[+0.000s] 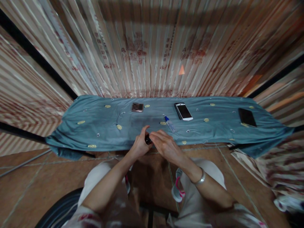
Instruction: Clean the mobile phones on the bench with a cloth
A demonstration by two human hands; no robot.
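A small shiny black object (148, 139) sits between my two hands, near the front edge of the cloth-covered table. My left hand (139, 145) is wrapped round it from the left, thumb side up. The fingers of my right hand (165, 144) are bent together against its right side, covering part of it, so its kind does not show. Just beyond my right hand lies a clear tube with a blue cap (169, 123). Behind that, a white-framed phone (184, 111) lies on or against a dark item.
A blue cloth with yellow motifs (109, 117) covers the narrow table. On it lie a small dark rectangular item (137, 107), blurred out, and a black flat slab (247, 117) at the right. Striped curtains (142, 63) hang behind; black poles (42, 57) stand at the sides.
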